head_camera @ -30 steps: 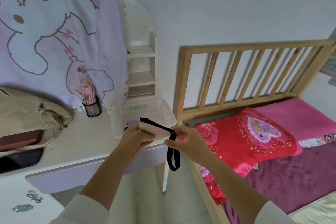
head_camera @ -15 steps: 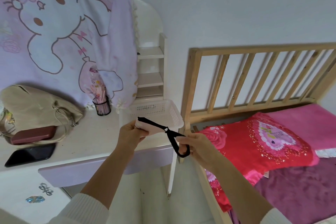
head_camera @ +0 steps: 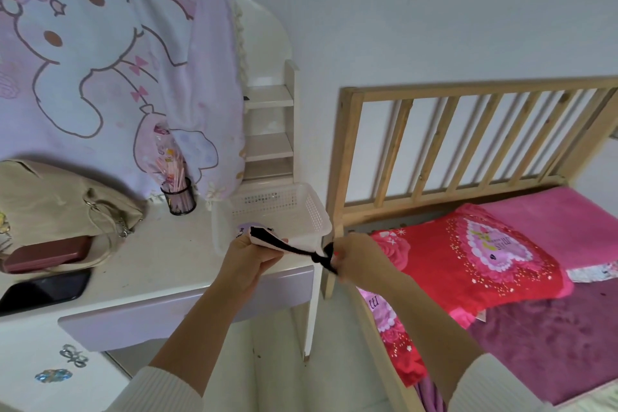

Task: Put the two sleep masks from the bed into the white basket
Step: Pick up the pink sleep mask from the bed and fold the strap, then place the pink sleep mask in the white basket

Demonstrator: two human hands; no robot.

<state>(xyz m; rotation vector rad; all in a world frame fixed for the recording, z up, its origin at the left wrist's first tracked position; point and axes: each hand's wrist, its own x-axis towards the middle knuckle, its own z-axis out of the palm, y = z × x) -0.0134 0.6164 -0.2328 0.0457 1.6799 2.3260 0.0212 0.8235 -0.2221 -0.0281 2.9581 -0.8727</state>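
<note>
The pink sleep mask (head_camera: 267, 239) is being held in the air at the near rim of the white basket (head_camera: 312, 211), its body bunched in the left hand (head_camera: 249, 259) and its black strap (head_camera: 301, 249) running taut to the right, over the basket's front corner. The left hand's fingers are curling tight around the mask's body, thumb pressing on top. The right hand (head_camera: 354, 257) is sitting just right of the basket, between the desk edge and the bedpost, its fingers pinching the far end of the strap; a short loop of strap is hanging below the pinch.

A second sleep mask (head_camera: 244, 230) (lilac, only partly visible behind the left hand) is lying inside the basket, on its floor.

The basket is standing on the white desk (head_camera: 160, 264), at the right-hand end, close to the wooden bed frame (head_camera: 347, 150). Further left on the desk, a dark pen cup (head_camera: 179, 197) is standing upright near the basket, a beige handbag (head_camera: 57, 201) is resting well apart from it, a dark red case (head_camera: 46, 254) is lying against the bag, and a black phone (head_camera: 43, 289) is lying flat nearest the camera. A cartoon rabbit blanket (head_camera: 110, 60) is hanging behind the desk. A red pillow (head_camera: 468, 261) is lying on the bed beside the right forearm.
</note>
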